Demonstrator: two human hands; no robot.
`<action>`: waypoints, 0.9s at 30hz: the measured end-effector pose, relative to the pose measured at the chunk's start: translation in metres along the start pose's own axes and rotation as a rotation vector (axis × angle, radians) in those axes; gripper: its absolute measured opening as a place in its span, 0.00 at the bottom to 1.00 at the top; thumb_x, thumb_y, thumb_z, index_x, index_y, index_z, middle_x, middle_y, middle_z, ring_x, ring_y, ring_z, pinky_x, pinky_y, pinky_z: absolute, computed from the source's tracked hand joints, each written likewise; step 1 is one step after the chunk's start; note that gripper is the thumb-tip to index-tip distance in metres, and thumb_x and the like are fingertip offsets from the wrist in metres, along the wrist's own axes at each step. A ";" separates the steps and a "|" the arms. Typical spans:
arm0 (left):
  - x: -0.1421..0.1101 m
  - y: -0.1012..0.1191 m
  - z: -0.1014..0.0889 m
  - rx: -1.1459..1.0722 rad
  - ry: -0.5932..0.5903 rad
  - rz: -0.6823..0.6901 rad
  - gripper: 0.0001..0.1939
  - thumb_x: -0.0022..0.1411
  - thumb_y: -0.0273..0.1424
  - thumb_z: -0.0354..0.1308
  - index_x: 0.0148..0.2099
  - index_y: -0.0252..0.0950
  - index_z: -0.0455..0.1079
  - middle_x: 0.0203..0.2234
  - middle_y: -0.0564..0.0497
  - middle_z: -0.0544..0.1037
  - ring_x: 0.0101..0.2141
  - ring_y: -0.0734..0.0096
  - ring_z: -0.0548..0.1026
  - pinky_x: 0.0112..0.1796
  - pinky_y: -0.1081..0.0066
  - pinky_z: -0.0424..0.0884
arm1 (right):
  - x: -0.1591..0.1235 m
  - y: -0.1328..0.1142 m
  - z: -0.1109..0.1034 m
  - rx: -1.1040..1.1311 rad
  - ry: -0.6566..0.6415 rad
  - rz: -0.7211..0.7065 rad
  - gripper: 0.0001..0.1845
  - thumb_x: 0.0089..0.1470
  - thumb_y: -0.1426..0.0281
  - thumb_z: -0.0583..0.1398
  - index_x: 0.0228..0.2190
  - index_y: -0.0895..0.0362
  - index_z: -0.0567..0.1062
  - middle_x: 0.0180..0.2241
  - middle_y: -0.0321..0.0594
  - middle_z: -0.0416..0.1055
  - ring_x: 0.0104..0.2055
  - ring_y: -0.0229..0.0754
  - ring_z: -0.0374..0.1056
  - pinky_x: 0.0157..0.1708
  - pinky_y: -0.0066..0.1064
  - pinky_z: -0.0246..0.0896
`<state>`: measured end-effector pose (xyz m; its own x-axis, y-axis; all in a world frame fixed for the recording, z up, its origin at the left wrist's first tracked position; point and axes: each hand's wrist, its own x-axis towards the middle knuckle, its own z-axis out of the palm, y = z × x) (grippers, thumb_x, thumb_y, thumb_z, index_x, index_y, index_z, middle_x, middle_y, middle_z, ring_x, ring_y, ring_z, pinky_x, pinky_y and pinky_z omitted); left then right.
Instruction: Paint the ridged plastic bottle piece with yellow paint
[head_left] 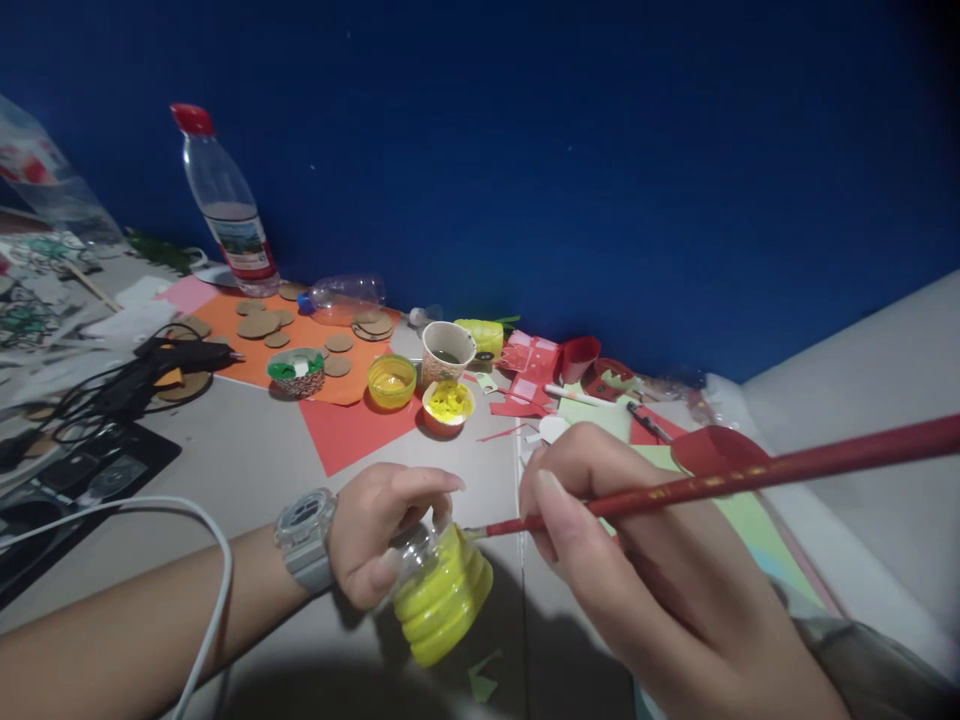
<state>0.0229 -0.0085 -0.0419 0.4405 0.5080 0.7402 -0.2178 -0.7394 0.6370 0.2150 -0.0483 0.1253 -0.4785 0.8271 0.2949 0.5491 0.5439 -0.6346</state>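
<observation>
bottle piece [442,600] in left hand [382,535] | brush [750,478] right of it | cup [448,352] behind

No legible text. The bottle [225,205] label and gold marks on the paintbrush [720,482] handle are too blurred to read.

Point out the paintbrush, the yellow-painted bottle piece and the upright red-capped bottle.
paintbrush [750,478], head view, middle of its red handle
yellow-painted bottle piece [444,598], head view, its ribbed yellow side
red-capped bottle [229,210], head view, clear body above the label
</observation>
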 end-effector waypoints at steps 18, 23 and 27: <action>0.018 0.011 -0.005 0.187 -0.031 0.062 0.27 0.71 0.47 0.39 0.62 0.34 0.57 0.24 0.54 0.73 0.15 0.76 0.64 0.18 0.75 0.61 | -0.005 0.013 -0.003 0.179 0.063 0.114 0.15 0.70 0.68 0.50 0.29 0.52 0.65 0.24 0.30 0.63 0.25 0.33 0.62 0.25 0.25 0.60; 0.017 0.009 -0.004 0.158 -0.038 0.061 0.27 0.72 0.47 0.39 0.63 0.34 0.57 0.24 0.52 0.74 0.18 0.73 0.71 0.19 0.75 0.65 | 0.000 0.014 -0.003 0.117 0.038 0.075 0.15 0.70 0.72 0.49 0.28 0.53 0.62 0.24 0.29 0.61 0.25 0.31 0.61 0.25 0.23 0.59; 0.013 0.009 -0.003 0.131 -0.018 0.034 0.28 0.71 0.48 0.40 0.63 0.34 0.57 0.25 0.52 0.74 0.17 0.73 0.69 0.18 0.75 0.64 | 0.002 0.016 -0.002 0.079 0.042 0.069 0.15 0.70 0.72 0.48 0.28 0.54 0.62 0.24 0.29 0.60 0.25 0.31 0.60 0.24 0.24 0.57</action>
<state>0.0243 -0.0071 -0.0256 0.4503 0.4750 0.7560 -0.1172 -0.8080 0.5774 0.2244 -0.0378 0.1173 -0.4115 0.8682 0.2773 0.5235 0.4742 -0.7079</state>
